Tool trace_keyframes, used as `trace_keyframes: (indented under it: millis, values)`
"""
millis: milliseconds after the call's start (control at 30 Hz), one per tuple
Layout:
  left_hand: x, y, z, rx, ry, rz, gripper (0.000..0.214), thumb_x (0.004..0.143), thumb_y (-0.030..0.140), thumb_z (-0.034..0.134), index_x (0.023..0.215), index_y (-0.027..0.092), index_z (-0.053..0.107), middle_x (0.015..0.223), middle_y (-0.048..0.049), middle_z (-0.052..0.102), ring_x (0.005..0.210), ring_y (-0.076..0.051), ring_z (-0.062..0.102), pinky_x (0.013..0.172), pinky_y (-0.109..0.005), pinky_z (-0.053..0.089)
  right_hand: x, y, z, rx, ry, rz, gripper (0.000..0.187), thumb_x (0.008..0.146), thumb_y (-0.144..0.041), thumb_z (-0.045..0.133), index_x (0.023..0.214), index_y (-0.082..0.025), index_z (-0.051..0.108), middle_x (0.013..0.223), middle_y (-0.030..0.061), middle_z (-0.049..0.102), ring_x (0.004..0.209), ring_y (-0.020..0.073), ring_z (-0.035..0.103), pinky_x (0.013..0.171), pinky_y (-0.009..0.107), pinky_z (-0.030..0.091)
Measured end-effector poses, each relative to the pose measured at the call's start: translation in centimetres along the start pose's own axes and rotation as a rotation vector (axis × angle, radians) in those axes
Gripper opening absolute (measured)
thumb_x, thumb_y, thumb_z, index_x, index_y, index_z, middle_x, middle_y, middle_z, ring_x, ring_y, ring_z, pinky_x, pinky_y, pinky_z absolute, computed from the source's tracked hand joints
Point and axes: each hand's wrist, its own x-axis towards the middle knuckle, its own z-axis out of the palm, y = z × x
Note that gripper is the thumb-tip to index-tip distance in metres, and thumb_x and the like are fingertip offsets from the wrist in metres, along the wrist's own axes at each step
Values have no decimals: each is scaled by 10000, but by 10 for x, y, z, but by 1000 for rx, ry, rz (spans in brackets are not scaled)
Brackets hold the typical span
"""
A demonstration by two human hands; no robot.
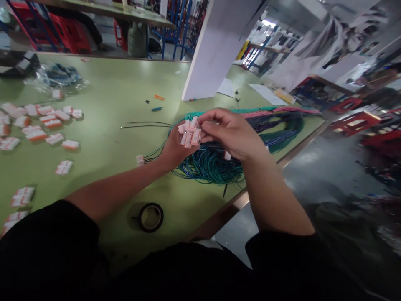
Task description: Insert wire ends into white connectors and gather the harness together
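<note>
My left hand (176, 144) is closed around a cluster of white and orange wire connectors (190, 134), their faces turned up toward me. Teal wires run from the back of the cluster. At its right side my right hand (227, 131) has thumb and forefinger pinched at the connectors' edge; whether a separate piece is between the fingertips is hidden. Below and behind both hands lies a large coiled bundle of teal, blue and dark wires (209, 165). Another white connector (140, 160) on dark wires rests left of my left forearm's wrist end.
Loose white and orange connector blocks (52, 121) are scattered over the left of the green table (109, 83). A roll of black tape (151, 217) stands near the front. A pale upright panel (209, 50) rises behind the hands. The table's edge (300, 144) runs along the right.
</note>
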Motion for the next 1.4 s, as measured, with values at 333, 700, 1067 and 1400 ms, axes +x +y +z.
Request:
trace_keyframes:
  millis: [333, 700, 1067, 1400]
  values:
    - [2, 0, 2, 2, 95, -40, 512, 561, 78, 694, 1031, 151, 505, 1061, -93, 621, 980, -226, 595, 934, -411, 448, -9, 22, -46, -286, -2, -121, 203, 692, -329, 665, 879, -250, 672, 879, 6, 640, 836, 162, 582, 703, 303, 488]
    - [3, -3, 2, -61, 0, -59, 539, 515, 104, 725, 1003, 170, 504, 1039, -77, 624, 993, -248, 590, 927, -443, 460, 4, 41, -22, -64, 123, 28, 312, 671, -493, 652, 651, -191, 578, 513, -34, 496, 441, 75, 466, 433, 223, 395]
    - [0, 3, 3, -17, 67, -62, 539, 517, 50, 687, 1019, 160, 523, 976, -43, 635, 968, -225, 594, 907, -380, 497, -49, 70, -77, -640, 220, 11, 228, 736, -397, 591, 797, -183, 636, 708, 32, 603, 627, 152, 547, 612, 304, 447]
    - [3, -12, 1, -61, 59, 4, 615, 506, 105, 703, 1090, 152, 515, 1096, -80, 613, 1032, -232, 576, 911, -358, 492, -62, 115, -70, -955, 221, -111, 335, 754, -368, 577, 1056, -231, 627, 1023, 112, 566, 952, 281, 546, 771, 414, 455]
